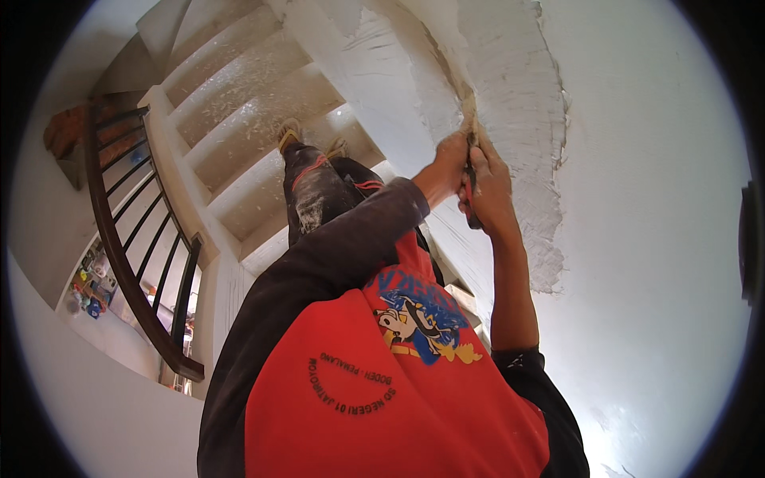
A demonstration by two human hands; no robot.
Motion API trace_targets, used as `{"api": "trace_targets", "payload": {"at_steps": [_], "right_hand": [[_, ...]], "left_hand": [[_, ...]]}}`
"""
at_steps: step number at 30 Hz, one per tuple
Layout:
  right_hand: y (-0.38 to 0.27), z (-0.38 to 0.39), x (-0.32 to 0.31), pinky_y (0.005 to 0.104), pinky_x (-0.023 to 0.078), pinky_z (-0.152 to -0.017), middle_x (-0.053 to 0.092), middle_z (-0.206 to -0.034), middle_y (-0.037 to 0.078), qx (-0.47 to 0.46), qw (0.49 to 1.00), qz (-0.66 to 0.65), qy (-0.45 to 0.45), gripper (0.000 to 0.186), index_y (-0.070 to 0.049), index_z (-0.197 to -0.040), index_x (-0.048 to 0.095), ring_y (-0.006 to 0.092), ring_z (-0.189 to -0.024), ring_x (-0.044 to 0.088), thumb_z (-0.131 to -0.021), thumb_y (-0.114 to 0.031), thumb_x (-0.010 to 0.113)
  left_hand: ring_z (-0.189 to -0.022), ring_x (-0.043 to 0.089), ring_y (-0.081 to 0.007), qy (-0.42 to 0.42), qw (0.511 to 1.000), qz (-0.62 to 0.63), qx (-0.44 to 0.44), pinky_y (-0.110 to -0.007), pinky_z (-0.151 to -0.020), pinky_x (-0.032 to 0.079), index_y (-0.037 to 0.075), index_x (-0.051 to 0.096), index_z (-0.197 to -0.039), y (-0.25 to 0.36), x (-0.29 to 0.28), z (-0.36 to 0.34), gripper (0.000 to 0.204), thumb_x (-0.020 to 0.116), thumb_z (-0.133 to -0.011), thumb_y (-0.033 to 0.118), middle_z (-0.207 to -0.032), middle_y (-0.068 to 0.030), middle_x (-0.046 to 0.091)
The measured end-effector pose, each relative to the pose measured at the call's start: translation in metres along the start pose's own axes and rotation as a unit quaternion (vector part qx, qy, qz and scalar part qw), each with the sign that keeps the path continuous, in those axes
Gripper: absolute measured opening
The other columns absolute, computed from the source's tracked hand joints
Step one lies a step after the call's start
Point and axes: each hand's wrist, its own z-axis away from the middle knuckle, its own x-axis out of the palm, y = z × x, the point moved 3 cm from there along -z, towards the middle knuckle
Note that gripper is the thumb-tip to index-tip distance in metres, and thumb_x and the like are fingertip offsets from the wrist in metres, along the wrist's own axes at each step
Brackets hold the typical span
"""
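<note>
My right hand [494,189] is wrapped round a hand tool with a red and black handle [472,209], held against the wall on my right. The tool's working end is hidden among my fingers, so its exact kind does not show. Close beside it, my left hand [449,163] is closed, its fingertips meeting the right hand's at the wall. Whatever those fingers pinch is hidden. Just beyond both hands runs a narrow brownish groove [446,68] in the wall. Rough, scraped pale plaster [518,103] with a ragged edge surrounds it.
I stand on a staircase whose steps [239,103] are strewn with white flakes and dust. To the left is a railing with a dark handrail [119,255] and black bars. Through it, colourful items [94,283] show below. Smooth white wall [653,199] extends to the right.
</note>
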Motion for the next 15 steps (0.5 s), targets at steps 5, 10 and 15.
{"api": "trace_targets", "payload": {"at_steps": [5,10,15], "right_hand": [[-0.008,-0.007,0.011,0.0256,0.039,-0.035,0.044,-0.053,0.001,-0.030,1.000,-0.009,0.003,0.040,-0.013,-0.136,0.040,0.0084,-0.038,0.040,-0.097,-0.019,0.035],[-0.006,-0.007,0.012,0.0254,0.039,-0.035,0.044,-0.054,0.000,-0.002,1.000,-0.012,0.016,0.040,-0.013,-0.136,0.041,0.0082,-0.038,0.040,-0.097,-0.018,0.035],[-0.024,-0.025,0.019,0.0263,0.037,-0.036,0.045,-0.058,0.002,-0.058,0.997,-0.028,-0.049,0.040,-0.010,-0.135,0.040,0.0103,-0.040,0.040,-0.096,-0.017,0.037]], "left_hand": [[-0.056,0.051,-0.0167,0.028,0.998,-0.030,0.040,-0.034,-0.042,0.040,0.008,0.055,-0.079,0.017,-0.005,0.003,0.055,0.047,-0.085,0.062,-0.070,-0.0063,0.055],[-0.046,0.048,-0.0142,0.027,0.999,-0.041,0.009,-0.030,-0.035,0.036,0.009,0.055,-0.078,0.021,-0.005,0.008,0.055,0.047,-0.083,0.064,-0.066,-0.0039,0.054],[-0.039,0.044,-0.0164,0.030,0.995,-0.023,0.089,-0.031,-0.030,0.031,0.009,0.054,-0.081,0.045,-0.006,-0.001,0.057,0.042,-0.085,0.064,-0.057,-0.0036,0.051]]}}
